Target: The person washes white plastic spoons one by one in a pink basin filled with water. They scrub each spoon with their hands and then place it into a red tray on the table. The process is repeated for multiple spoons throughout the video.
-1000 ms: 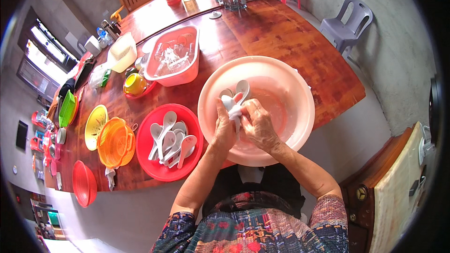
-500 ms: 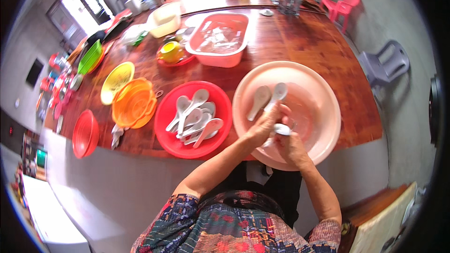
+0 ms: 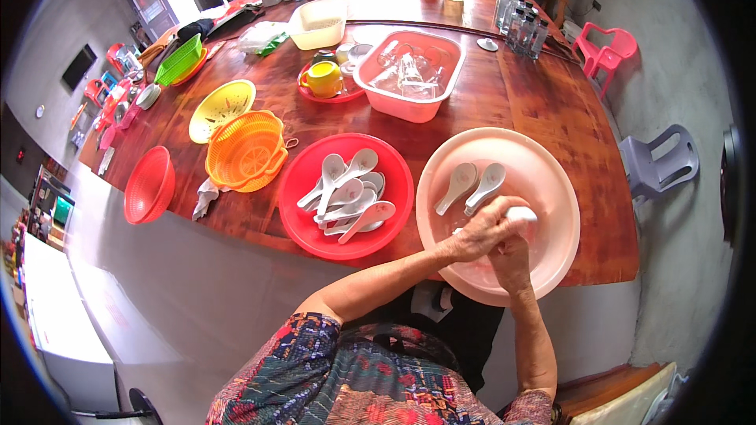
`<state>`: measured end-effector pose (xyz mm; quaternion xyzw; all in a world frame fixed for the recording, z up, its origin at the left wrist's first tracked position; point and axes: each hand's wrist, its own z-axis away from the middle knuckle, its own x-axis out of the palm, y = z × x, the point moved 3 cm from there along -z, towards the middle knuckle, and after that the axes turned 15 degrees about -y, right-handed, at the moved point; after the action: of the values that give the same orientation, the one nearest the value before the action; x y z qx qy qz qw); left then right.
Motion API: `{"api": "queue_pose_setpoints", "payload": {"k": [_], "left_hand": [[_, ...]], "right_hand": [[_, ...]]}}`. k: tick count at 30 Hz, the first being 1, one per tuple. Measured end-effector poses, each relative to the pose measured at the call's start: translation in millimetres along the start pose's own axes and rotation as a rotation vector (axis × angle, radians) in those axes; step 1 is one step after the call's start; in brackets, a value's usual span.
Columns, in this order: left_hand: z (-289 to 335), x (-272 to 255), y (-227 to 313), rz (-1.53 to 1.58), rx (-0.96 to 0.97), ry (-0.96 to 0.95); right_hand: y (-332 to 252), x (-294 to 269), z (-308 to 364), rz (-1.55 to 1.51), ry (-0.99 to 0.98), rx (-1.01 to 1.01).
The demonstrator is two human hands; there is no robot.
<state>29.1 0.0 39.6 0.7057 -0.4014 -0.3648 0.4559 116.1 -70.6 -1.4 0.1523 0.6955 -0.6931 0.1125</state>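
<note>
Above the large pale pink basin [image 3: 561,165], my left hand [image 3: 479,236] is closed around a white soup spoon [image 3: 520,215], whose rounded white end sticks out past the fingers. My right hand [image 3: 512,264] is closed just below, pressed against the left and the same spoon; its fingers are partly hidden. Inside the basin, a soup spoon [image 3: 457,186] and another soup spoon [image 3: 486,188] lie side by side against the far left wall, near shallow water. To the left stands a red basin [image 3: 295,224] with several white soup spoons [image 3: 346,193] piled in it.
A pink tub [image 3: 409,110] of glassware stands beyond the basins, beside a yellow cup [image 3: 323,79] on a red plate. Orange [image 3: 246,153], yellow [image 3: 206,114] and red baskets [image 3: 150,185] sit left. Glass bottles [image 3: 524,27] stand far right, before a pink chair [image 3: 605,51].
My hands have shifted to the right side of the basin with the spoon, my left now lying over the right. The whole view has swung slightly, moving the table's contents in the picture.
</note>
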Motion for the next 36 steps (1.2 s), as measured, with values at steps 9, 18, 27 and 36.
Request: {"api": "queue_pose_setpoints", "payload": {"k": [9, 18, 27, 36], "left_hand": [[49.8, -83.6, 34.3, -0.252, -0.091, 0.409], [151.2, -137.8, -1.3, -1.094, -0.579, 0.429], [159.6, -132.8, -15.6, -1.391, -0.547, 0.324], [52.5, -82.7, 40.1, -1.279, -0.212, 0.252]], "right_hand": [[-12.2, 7.4, 5.0, 0.566, -0.138, -0.135], [-12.9, 15.0, 6.4, 0.524, -0.166, -0.136], [-15.0, 11.8, 9.5, 0.543, -0.220, -0.058], [-1.1, -24.3, -6.6, 0.911, -0.183, 0.086]]}}
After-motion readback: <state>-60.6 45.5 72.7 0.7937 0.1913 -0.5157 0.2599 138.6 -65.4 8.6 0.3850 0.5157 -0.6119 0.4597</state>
